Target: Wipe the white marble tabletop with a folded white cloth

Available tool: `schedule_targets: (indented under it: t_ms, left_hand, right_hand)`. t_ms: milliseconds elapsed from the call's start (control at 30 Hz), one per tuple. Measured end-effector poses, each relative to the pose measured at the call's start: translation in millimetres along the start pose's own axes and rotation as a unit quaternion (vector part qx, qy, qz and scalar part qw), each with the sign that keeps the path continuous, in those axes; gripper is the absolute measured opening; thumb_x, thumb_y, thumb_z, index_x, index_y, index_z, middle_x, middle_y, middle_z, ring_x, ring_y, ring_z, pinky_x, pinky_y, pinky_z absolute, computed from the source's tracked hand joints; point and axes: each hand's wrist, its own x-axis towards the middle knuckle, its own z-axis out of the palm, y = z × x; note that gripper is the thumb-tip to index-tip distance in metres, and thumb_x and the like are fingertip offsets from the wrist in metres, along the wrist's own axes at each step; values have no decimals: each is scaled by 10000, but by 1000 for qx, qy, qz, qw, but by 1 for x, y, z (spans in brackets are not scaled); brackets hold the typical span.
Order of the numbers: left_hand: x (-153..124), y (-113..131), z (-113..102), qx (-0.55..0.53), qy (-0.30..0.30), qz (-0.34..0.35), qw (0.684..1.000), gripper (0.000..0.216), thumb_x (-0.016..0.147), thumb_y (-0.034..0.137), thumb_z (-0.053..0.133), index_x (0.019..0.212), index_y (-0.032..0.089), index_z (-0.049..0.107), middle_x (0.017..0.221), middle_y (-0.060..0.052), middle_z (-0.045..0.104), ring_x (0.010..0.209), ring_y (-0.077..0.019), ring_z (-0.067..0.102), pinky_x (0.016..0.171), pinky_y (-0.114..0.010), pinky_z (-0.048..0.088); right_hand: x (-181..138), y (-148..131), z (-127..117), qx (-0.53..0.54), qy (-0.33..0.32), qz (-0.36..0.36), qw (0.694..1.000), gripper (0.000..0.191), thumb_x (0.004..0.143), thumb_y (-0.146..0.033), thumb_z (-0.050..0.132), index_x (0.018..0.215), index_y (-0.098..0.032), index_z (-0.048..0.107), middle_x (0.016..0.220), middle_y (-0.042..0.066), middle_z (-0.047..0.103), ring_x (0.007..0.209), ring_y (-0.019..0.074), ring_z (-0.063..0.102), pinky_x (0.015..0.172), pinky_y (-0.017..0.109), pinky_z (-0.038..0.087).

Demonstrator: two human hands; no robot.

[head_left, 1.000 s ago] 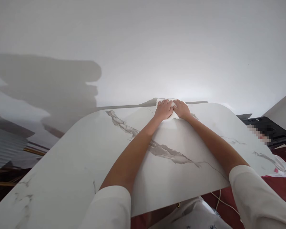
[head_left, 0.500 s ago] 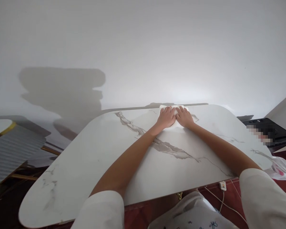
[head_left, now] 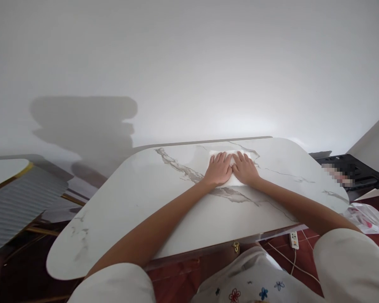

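Both my hands lie side by side, fingers stretched flat, pressing a white cloth onto a white marble-patterned table. My left hand covers the cloth's left part. My right hand covers its right part. The cloth sits past the middle of the tabletop, a little short of the far edge. Only its edges show around my fingers and wrists.
A white wall rises right behind the table. A ribbed grey panel with gold trim stands at the left. A black object lies at the right, with a plastic bag and a power strip on the red floor.
My hands have drawn the cloth back toward me from the table's far edge. The view has shifted, showing more of the table's near edge and the floor.
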Motion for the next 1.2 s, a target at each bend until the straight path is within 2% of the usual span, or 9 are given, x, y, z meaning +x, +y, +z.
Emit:
schedule_targets:
  t_ms: [233, 533, 767, 933, 1200]
  left_hand:
    - [-37, 13, -6, 1, 4, 8, 1000, 532, 948, 256, 330, 1447, 113, 445, 1524, -182, 436, 1409, -324, 382, 1156, -533, 278]
    - [-71, 29, -12, -2, 11, -29, 1000, 533, 935, 242, 363, 1447, 138, 468, 1516, -167, 460, 1410, -314, 401, 1163, -529, 292]
    - [-98, 35, -13, 2, 53, -3, 999, 527, 943, 253, 359, 1447, 165, 482, 1486, -178, 494, 1381, -343, 436, 1123, -575, 336]
    - [-91, 32, -12, 9, 56, 3, 998, 520, 942, 256, 342, 1432, 157, 488, 1463, -194, 508, 1359, -356, 445, 1096, -597, 341]
    - [-39, 3, -13, -2, 15, -22, 1000, 474, 929, 224, 379, 1387, 183, 495, 1465, -154, 497, 1372, -299, 428, 1124, -516, 330]
  right_hand:
    - [-35, -9, -5, 10, -3, -15, 1000, 529, 981, -282, 342, 1480, -131, 429, 1576, 140, 383, 1418, 337, 353, 1116, 446, 337]
    - [-67, -21, -14, 24, -18, -24, 999, 540, 972, -287, 376, 1491, -150, 430, 1584, 133, 377, 1438, 324, 347, 1130, 459, 330]
    - [-87, -30, -10, 20, -31, -15, 999, 567, 963, -296, 363, 1512, -161, 413, 1605, 119, 340, 1459, 335, 317, 1143, 477, 313]
    - [-80, -33, -5, 13, -28, -12, 999, 557, 959, -266, 343, 1504, -187, 426, 1596, 112, 359, 1441, 348, 345, 1129, 510, 325]
    - [-26, -29, -4, 24, -21, -2, 999, 537, 959, -254, 353, 1479, -161, 448, 1574, 119, 394, 1424, 354, 362, 1124, 470, 339]
